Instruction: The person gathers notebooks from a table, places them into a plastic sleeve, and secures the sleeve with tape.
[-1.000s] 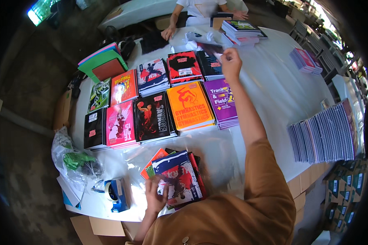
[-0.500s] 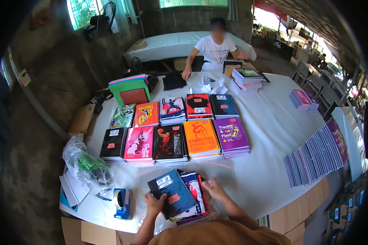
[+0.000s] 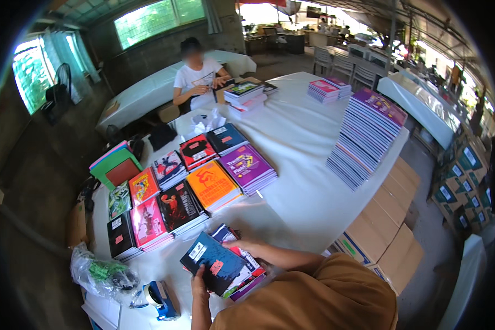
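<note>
Close to my body lies a fanned, uneven pile of spiral notebooks (image 3: 257,265), with a dark blue notebook (image 3: 213,261) on top, a white label on its cover. My left hand (image 3: 199,281) grips the blue notebook's lower left edge, thumb on the cover. My right hand (image 3: 246,246) holds the upper right of the pile, fingers bent over the edge; their tips are partly hidden. Beyond are two rows of notebook stacks, among them an orange stack (image 3: 212,184), a purple stack (image 3: 248,168) and a black stack with a red figure (image 3: 180,206).
A blue tape dispenser (image 3: 162,301) and a clear plastic bag with green contents (image 3: 102,275) lie at left. A tall purple-topped notebook stack (image 3: 368,137) stands at right. Cardboard boxes (image 3: 377,220) sit beside the table. Across it, a person in white (image 3: 198,77) sits handling something.
My view has swung to the right. My right hand, earlier apart from the pile, now holds its upper edge. The left hand still grips the blue notebook. The person opposite brought both hands together.
</note>
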### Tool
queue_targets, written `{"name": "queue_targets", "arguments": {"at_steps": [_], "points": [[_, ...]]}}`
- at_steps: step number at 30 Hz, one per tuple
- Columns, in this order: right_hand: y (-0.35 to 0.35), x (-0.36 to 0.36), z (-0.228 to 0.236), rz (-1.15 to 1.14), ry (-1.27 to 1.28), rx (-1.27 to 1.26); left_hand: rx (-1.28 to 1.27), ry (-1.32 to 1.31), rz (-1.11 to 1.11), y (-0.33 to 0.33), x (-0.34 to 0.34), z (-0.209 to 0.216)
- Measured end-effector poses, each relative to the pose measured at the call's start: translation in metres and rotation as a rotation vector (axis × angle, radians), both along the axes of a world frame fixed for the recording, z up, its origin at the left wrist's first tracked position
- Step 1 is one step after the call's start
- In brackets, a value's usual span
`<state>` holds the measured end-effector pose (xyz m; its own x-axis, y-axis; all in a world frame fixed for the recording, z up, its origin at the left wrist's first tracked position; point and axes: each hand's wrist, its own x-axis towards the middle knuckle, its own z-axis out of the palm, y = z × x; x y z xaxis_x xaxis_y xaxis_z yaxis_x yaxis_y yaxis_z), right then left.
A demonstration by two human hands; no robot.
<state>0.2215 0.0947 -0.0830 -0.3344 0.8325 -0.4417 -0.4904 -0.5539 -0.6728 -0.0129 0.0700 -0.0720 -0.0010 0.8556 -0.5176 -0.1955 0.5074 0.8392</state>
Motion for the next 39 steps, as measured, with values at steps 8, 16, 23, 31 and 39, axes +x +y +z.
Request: {"name": "queue_targets", "arguments": {"at_steps": [8,16,23,31,39], "points": [[-0.084,0.005,0.109,-0.175,-0.450,0.550,0.205,-0.179,-0.042,-0.045,-0.006,0.081],[-0.093,0.006,0.057,-0.326,-0.493,0.837,0.593,0.170,-0.387,-0.062,-0.016,0.071],[-0.109,0.007,0.060,-0.340,-0.378,0.913,0.712,0.316,-0.434,-0.057,-0.006,0.106],[-0.122,0.000,0.064,-0.344,-0.492,0.900,0.274,0.058,-0.376,-0.084,-0.006,0.021],[-0.108,0.011,0.090,-0.284,-0.467,0.933,0.818,-0.014,-0.179,-0.083,0.010,0.044]]}}
